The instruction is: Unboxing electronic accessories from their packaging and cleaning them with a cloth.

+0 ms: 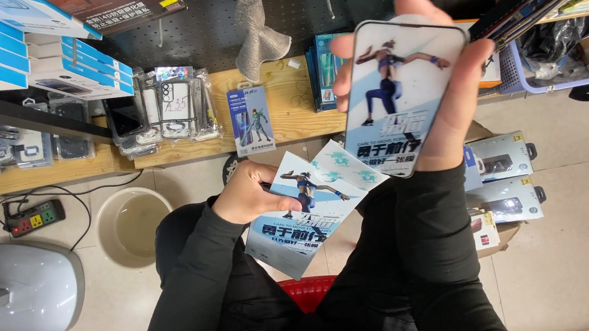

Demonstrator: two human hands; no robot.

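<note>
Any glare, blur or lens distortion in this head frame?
Head view: even light, soft shadows; the film in the right hand and the sleeve in the left hand look sharp; no strong glare; wide lens bends the bench edges.

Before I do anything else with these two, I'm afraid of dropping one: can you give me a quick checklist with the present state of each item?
1. Right hand grips the glass-like sheet with a runner picture: ok, fingers wrap both long edges.
2. Left hand holds the printed package: ok, thumb on its face.
3. Sheet apart from package: ok, sheet is raised above it.
4. Loose insert with teal figures secure: cannot tell, it only pokes out behind the package.
5. Sheet surface clean: cannot tell.
</note>
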